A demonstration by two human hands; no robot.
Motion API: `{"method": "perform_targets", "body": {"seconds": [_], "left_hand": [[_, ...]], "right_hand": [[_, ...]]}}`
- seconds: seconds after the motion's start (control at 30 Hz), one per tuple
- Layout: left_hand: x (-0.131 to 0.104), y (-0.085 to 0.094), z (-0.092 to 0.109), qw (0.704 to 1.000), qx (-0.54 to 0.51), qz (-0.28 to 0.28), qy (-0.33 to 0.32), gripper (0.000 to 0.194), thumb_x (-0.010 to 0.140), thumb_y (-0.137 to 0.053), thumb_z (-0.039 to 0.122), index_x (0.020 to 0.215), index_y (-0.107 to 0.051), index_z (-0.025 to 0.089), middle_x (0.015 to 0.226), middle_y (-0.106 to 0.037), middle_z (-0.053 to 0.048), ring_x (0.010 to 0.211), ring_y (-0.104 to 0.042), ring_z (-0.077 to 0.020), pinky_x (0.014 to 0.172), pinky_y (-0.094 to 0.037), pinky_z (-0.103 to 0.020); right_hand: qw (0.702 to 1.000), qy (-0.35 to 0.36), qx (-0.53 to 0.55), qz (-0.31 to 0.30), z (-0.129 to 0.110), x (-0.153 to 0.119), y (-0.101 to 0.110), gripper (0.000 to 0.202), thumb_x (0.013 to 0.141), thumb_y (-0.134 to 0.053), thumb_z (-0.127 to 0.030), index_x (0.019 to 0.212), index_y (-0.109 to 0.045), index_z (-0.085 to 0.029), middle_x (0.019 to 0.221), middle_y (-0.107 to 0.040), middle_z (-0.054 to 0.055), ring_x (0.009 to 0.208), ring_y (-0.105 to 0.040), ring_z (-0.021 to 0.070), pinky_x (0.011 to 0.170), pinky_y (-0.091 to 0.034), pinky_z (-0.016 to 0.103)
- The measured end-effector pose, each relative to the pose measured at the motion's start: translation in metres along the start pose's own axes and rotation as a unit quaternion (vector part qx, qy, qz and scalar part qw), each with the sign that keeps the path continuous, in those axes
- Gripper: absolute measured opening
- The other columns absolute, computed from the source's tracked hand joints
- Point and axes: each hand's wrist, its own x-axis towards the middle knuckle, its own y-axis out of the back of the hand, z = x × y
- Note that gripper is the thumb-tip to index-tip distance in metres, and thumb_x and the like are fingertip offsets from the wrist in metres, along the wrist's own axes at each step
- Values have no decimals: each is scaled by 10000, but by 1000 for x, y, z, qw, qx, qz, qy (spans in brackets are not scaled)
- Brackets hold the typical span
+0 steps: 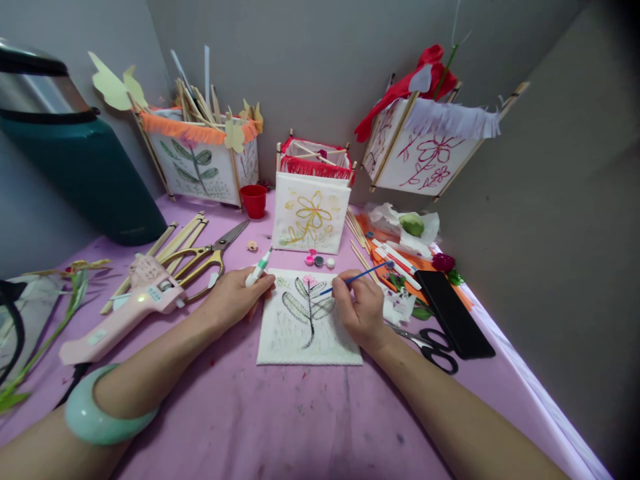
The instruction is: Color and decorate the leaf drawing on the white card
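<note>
A white square panel (pixel 285 340) lies flat in front of me, painted with a pink flower on a dark stem with green leaves. Over its right side my right hand (pixel 359 310) is closed around a thin blue paintbrush (pixel 364 273), its tip pointing left near the upper leaves. My left hand (pixel 243 297) rests at the panel's left edge and grips a white marker with a green band (pixel 259 268), tip up. Just behind the panel sit small paint pots (pixel 319 261) in pink, dark grey and white.
A pink glue gun (pixel 125 320), gold scissors (pixel 217 250) and wooden sticks lie left. Behind stand a red cup (pixel 254 201), a flower-painted panel (pixel 311 217), a decorated box (pixel 200 167) and a teal bottle (pixel 80 167). Black scissors (pixel 434 347) and a black phone (pixel 453 313) lie right.
</note>
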Motion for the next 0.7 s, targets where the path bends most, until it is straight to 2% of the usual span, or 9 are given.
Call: {"method": "perform_targets", "body": {"seconds": [0.43, 0.7], "left_hand": [[0, 0, 0, 1000, 4, 0, 3, 336, 773, -474, 502, 728, -583, 187, 339, -455, 42, 344, -414, -128, 429, -304, -240], [-1, -1, 1, 1000, -2, -4, 7, 318, 770, -477, 489, 717, -576, 192, 335, -448, 48, 337, -407, -126, 423, -295, -238]], "right_hand": [[1000, -17, 17, -3, -3, 0, 3, 179, 833, -470, -168, 659, -506, -191, 612, -562, 6, 545, -533, 120, 546, -432, 252], [1000, 9, 9, -12, -3, 1, 3, 154, 832, -469, -160, 689, -520, -188, 604, -564, 9, 532, -527, 122, 531, -426, 254]]}}
